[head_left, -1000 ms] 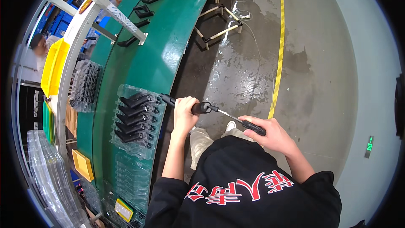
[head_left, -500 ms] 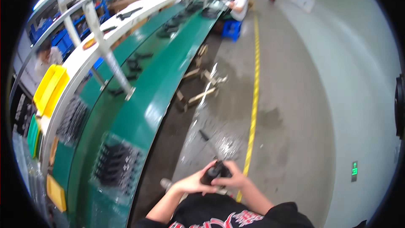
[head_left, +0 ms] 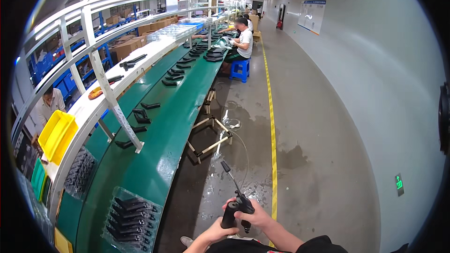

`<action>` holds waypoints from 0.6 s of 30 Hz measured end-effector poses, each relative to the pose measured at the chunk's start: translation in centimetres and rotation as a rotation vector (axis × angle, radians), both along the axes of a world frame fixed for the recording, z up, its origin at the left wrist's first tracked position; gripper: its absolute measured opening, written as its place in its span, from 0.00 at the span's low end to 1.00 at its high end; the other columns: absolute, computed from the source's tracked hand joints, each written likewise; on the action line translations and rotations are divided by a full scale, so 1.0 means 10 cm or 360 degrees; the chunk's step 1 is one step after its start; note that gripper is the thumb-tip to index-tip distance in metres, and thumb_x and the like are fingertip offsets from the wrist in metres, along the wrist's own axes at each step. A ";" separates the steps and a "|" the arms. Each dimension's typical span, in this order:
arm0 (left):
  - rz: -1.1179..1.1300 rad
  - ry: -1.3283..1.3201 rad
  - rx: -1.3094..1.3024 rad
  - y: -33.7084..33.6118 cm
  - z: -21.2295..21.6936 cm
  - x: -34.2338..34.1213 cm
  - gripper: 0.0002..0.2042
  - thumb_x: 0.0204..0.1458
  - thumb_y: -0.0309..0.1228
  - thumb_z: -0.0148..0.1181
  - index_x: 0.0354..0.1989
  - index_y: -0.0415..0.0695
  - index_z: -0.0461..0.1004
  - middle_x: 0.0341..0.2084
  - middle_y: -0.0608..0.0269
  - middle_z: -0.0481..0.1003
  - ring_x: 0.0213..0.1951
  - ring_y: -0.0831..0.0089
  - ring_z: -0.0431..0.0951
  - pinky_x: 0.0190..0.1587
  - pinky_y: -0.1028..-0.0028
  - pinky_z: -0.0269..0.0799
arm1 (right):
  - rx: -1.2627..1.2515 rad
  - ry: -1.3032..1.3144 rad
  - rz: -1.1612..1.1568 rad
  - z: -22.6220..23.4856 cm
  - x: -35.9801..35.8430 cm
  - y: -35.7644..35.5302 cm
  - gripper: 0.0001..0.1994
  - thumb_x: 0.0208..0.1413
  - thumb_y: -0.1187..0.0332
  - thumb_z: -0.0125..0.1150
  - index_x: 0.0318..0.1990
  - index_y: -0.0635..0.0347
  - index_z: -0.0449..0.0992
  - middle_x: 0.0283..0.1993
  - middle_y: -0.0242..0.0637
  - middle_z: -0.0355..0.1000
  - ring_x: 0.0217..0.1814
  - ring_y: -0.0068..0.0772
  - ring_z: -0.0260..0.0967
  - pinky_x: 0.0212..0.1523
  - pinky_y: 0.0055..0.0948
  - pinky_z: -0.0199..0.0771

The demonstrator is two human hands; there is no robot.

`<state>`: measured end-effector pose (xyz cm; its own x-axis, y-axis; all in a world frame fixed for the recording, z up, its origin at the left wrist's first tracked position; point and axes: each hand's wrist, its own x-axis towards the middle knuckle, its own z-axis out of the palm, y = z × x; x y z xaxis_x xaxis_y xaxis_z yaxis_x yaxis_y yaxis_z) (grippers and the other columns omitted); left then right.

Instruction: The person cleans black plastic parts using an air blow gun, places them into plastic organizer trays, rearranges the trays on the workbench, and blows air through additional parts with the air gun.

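Low in front of my body, both hands are closed on black things. My left hand [head_left: 216, 230] wraps round a black cylinder [head_left: 229, 213] with a rounded top, held upright. My right hand [head_left: 259, 216] grips a black gun-shaped tool [head_left: 243, 202] right beside it. From this tool a thin metal rod runs up and to the left, ending in a black tip [head_left: 225, 165]. A short black fitting [head_left: 246, 226] hangs below the right fingers. Whether the cylinder and the tool are joined, I cannot tell.
Along my left runs a green work line [head_left: 161, 152] with black angled parts [head_left: 141, 116] and a clear tray [head_left: 131, 220] of similar parts. A yellow bin [head_left: 58, 136] sits on the white shelf. Farther on, a co-worker [head_left: 243, 42] sits on a blue stool [head_left: 239, 70]. A wooden frame [head_left: 213, 150] lies beneath the line's edge.
The view has tilted up, so my hands appear lower. My hands have shifted on the black things, and the tool's body, rod and lower fitting now show more clearly.
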<state>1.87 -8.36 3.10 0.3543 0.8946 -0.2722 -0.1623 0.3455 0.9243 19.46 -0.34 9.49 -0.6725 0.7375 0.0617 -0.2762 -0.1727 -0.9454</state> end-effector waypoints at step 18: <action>-0.0186 -0.0120 -0.0009 0.01 0.39 0.03 0.10 0.41 0.33 0.67 0.25 0.40 0.75 0.19 0.61 0.74 0.21 0.73 0.68 0.30 0.75 0.65 | 0.0012 0.0143 0.0118 0.30 0.02 0.01 0.22 0.46 0.72 0.73 0.50 0.61 0.73 0.47 0.42 0.78 0.46 0.30 0.73 0.54 0.29 0.71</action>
